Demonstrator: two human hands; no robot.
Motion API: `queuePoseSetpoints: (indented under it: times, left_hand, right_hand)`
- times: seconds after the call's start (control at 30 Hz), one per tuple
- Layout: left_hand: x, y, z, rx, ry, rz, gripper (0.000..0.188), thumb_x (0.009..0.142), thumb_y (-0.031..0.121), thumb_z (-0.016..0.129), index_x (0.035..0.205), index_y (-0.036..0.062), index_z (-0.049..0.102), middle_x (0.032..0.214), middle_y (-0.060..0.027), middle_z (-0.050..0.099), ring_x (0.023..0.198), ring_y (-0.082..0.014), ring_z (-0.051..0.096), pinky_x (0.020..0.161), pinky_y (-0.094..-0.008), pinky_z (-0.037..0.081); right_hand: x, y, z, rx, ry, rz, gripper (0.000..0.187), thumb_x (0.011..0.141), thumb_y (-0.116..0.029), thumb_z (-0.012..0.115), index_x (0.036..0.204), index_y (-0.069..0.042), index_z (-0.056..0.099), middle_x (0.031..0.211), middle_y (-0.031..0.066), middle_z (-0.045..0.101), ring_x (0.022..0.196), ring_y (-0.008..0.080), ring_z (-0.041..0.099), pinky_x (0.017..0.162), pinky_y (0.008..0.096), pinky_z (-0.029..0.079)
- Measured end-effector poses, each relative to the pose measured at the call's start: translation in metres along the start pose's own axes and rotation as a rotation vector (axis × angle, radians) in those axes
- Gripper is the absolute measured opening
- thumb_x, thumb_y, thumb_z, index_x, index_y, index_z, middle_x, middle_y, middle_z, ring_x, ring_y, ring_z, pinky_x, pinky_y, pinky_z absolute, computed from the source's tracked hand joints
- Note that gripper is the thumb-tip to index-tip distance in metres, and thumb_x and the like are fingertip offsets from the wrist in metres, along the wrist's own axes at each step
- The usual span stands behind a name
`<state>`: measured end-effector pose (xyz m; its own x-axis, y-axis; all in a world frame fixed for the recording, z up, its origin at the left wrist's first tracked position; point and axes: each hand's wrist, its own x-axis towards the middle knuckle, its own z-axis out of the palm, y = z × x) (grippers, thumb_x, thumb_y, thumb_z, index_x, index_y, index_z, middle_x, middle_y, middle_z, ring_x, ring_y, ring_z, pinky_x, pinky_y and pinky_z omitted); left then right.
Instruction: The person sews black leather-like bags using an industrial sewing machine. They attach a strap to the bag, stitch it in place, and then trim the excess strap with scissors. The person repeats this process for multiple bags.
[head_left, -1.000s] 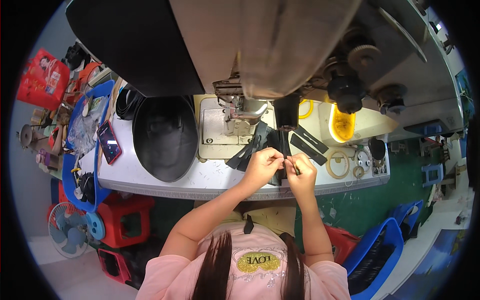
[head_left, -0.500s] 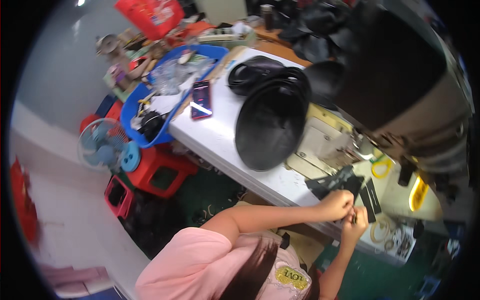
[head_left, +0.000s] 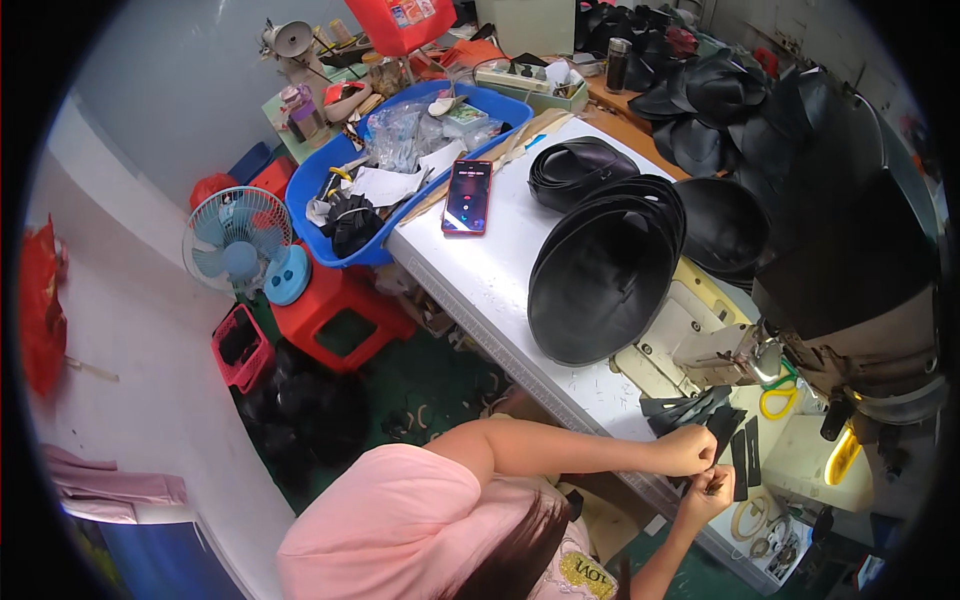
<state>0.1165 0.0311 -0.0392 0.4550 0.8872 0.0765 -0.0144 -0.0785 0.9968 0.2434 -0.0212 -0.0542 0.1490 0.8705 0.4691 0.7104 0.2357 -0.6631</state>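
Close together over the front edge of the white table [head_left: 470, 275], my left hand [head_left: 688, 451] and my right hand [head_left: 708, 496] meet with bent, closed fingers. A small dark piece shows at the fingertips of my right hand, too small to name. The fingers of my left hand hide whatever they pinch. Just beyond the hands lies a bunch of black leather-like strips [head_left: 690, 408]. Flat black pieces [head_left: 746, 452] lie to the right of them. Behind the strips stands a sewing machine [head_left: 700, 345], with its lamp lit.
Stacked black curved panels [head_left: 600, 285] and a coiled black bundle [head_left: 580, 172] take up the table's middle. A phone [head_left: 467, 198] lies left, near a blue basin [head_left: 340, 235]. Yellow-handled scissors [head_left: 778, 400] rest behind the hands. A red stool [head_left: 345, 315] and fan [head_left: 238, 240] stand left.
The whole view has shifted, so the table and its things appear farther right and sharper. Both hands stay pinched together near the black strips, with little visible change in their grip.
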Motion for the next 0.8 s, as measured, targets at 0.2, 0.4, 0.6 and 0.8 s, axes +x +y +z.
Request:
queuePoseSetpoints:
  times: [0.2,0.4,0.6,0.8]
  left_hand:
    - [-0.002,-0.009,-0.010,0.019,0.001,-0.014,0.009,0.064,0.005,0.059,0.059,-0.0018,0.055,0.056,-0.0121,0.058,0.050,-0.0190,0.057,0.047,-0.0295,0.042]
    - [-0.005,0.006,-0.005,0.061,0.092,-0.058,0.012,0.059,0.008,0.061,0.057,-0.0011,0.053,0.054,-0.0116,0.056,0.049,-0.0198,0.056,0.046,-0.0306,0.041]
    - [-0.005,0.005,0.000,0.066,0.099,-0.099,0.015,0.057,0.010,0.062,0.055,-0.0004,0.051,0.053,-0.0111,0.055,0.049,-0.0199,0.055,0.045,-0.0314,0.040]
    - [-0.006,0.004,-0.004,0.102,0.082,-0.023,0.017,0.058,0.012,0.061,0.054,0.0005,0.050,0.052,-0.0101,0.053,0.048,-0.0198,0.053,0.044,-0.0316,0.039]
  right_hand:
    - [0.007,-0.018,-0.001,0.062,-0.102,-0.008,0.008,0.072,0.000,0.052,0.071,0.003,0.045,0.066,0.0093,0.042,0.055,0.0204,0.040,0.049,0.0310,0.033]
    - [0.005,-0.018,0.000,-0.078,-0.074,-0.085,0.008,0.072,0.000,0.053,0.070,0.003,0.046,0.065,0.0104,0.042,0.054,0.0224,0.040,0.049,0.0314,0.033]
    - [0.001,-0.018,0.004,-0.066,-0.004,-0.114,0.012,0.073,-0.002,0.054,0.067,0.002,0.045,0.061,0.0080,0.039,0.052,0.0185,0.036,0.047,0.0299,0.029]
    - [0.005,-0.021,-0.006,0.132,-0.119,-0.019,0.011,0.074,-0.001,0.055,0.068,0.001,0.046,0.063,0.0068,0.042,0.052,0.0150,0.036,0.046,0.0269,0.027]
